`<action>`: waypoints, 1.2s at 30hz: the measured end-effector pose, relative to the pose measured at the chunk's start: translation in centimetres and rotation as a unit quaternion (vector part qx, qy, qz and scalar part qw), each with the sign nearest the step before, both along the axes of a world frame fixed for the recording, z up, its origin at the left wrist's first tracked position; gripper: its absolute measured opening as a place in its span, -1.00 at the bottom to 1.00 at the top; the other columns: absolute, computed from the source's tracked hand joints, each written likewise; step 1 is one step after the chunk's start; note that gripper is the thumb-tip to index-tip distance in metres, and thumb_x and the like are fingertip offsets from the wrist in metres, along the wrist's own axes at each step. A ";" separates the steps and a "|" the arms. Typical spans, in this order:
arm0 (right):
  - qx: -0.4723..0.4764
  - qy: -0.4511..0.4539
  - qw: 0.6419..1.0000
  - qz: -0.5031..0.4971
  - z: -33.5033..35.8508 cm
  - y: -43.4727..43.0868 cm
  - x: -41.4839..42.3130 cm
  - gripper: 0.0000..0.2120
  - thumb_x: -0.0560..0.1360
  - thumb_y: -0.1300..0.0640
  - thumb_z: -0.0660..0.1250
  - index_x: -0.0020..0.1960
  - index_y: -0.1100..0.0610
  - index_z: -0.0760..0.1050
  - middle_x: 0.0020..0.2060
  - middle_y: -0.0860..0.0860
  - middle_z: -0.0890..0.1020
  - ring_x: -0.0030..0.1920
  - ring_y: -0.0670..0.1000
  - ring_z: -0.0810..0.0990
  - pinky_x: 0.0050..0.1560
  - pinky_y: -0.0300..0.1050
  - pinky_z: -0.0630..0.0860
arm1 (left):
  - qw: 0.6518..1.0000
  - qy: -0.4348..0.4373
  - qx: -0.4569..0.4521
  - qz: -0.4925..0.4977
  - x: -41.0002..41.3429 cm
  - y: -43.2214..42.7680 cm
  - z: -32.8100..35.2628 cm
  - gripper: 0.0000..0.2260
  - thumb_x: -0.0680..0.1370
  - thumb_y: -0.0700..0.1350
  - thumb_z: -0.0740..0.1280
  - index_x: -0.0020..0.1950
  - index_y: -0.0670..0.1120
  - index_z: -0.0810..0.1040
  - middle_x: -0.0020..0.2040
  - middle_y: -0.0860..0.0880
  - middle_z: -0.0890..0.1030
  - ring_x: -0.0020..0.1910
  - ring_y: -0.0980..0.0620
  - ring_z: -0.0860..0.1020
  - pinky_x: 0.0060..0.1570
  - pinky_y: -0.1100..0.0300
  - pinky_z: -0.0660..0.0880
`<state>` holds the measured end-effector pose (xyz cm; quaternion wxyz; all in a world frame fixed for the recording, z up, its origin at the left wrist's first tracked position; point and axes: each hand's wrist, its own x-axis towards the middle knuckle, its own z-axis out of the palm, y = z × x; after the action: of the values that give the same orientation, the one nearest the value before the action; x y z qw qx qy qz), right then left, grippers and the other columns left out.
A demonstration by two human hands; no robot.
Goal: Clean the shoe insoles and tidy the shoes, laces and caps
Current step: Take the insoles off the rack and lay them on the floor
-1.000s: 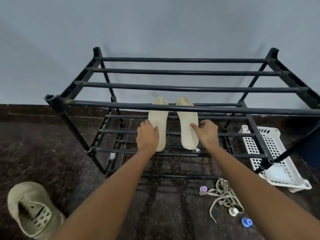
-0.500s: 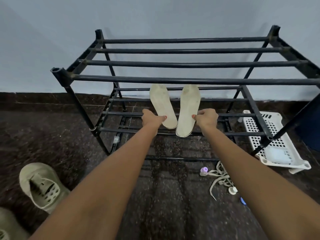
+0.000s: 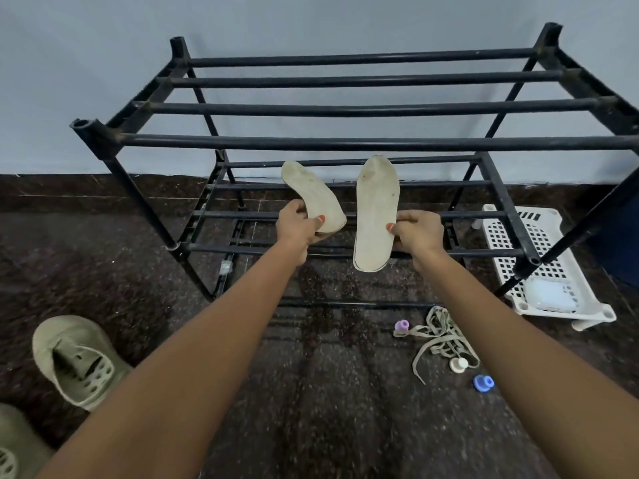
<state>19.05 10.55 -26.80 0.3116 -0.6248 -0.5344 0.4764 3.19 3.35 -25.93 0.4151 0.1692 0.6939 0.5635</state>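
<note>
where the dark speckled floor (image 3: pixel 328 392) lies nearest me, an olive shoe (image 3: pixel 77 361) sits on my left with its opening up, and the edge of a second shoe (image 3: pixel 14 444) shows in the corner below it. on my right a tangle of laces (image 3: pixel 439 337) lies on the floor with three caps: a blue cap (image 3: pixel 483 382) nearest me, a white cap (image 3: pixel 459 364) touching the laces, and a purple cap (image 3: pixel 401 325) at their far left end. further out, both my arms reach into the black rack (image 3: pixel 345 143). my left hand (image 3: pixel 297 226) grips the heel end of the left insole (image 3: pixel 311 195), thumb on top and fingers curled beneath, so it tilts up and away to the left. my right hand (image 3: pixel 420 231) pinches the right insole (image 3: pixel 375 216) by its right edge, thumb on the upper face, fingers behind; its heel hangs past the lower shelf's front bar, and i cannot tell whether it touches the bars. the two insoles are apart. a white slotted basket (image 3: pixel 539 264) lies on the floor beside the rack's right legs, with a pale wall (image 3: pixel 311 22) behind.
</note>
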 end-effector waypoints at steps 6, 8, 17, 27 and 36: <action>0.006 0.076 0.996 0.040 0.5 -3.1 1.1 -0.87 0.41 0.35 0.36 -0.12 0.15 0.56 -0.16 0.13 0.65 -0.16 0.03 0.61 -0.16 -0.12 0.58 | 0.998 0.029 0.056 -0.025 0.0 -6.0 0.8 -0.52 0.52 -0.33 0.31 0.40 -0.14 0.28 0.17 -0.16 0.58 0.07 -0.06 0.55 -0.28 0.17 0.55; 0.006 0.095 0.994 0.056 1.2 -4.6 1.5 -0.88 0.42 0.36 0.35 -0.10 0.19 0.56 -0.23 0.11 0.62 -0.26 -0.03 0.55 -0.34 -0.31 0.48 | 0.996 0.028 0.074 -0.039 0.0 -8.5 1.0 -0.49 0.50 -0.34 0.33 0.41 -0.14 0.27 0.12 -0.14 0.61 0.05 -0.06 0.57 -0.14 0.05 0.58; -0.039 0.124 0.985 0.112 0.1 -12.7 3.1 -0.83 0.42 0.39 0.34 -0.17 0.14 0.56 -0.44 -0.08 0.62 -0.44 -0.19 0.55 -0.35 -0.30 0.50 | 0.997 -0.002 0.068 -0.046 0.8 -21.4 -1.2 -0.35 0.40 -0.25 0.44 0.43 -0.05 0.26 -0.11 0.09 0.70 -0.05 0.11 0.64 -0.09 0.18 0.59; -0.130 0.052 0.983 0.117 -10.2 -20.2 5.8 -0.85 0.39 0.44 0.35 -0.08 0.29 0.57 -0.36 -0.03 0.64 -0.42 -0.21 0.57 -0.31 -0.27 0.52 | 0.994 -0.042 -0.056 -0.083 2.3 -29.7 -11.5 -0.30 0.32 -0.18 0.55 0.36 -0.12 0.29 -0.22 0.26 0.67 -0.18 0.25 0.63 -0.27 0.34 0.55; -0.181 -0.020 0.979 0.092 -16.4 -19.4 5.6 -0.82 0.42 0.44 0.31 -0.20 0.18 0.53 -0.30 0.08 0.60 -0.33 -0.03 0.54 -0.44 -0.29 0.53 | 0.982 0.006 -0.137 -0.129 1.9 -25.9 -18.6 -0.41 0.44 -0.39 0.37 0.43 -0.20 0.25 0.01 -0.06 0.63 0.00 -0.03 0.61 -0.06 0.14 0.58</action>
<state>24.62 -8.85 -43.17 0.1377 -0.6283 -0.5004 0.5796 5.11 -22.58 -44.50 0.4995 0.2018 0.7394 0.4039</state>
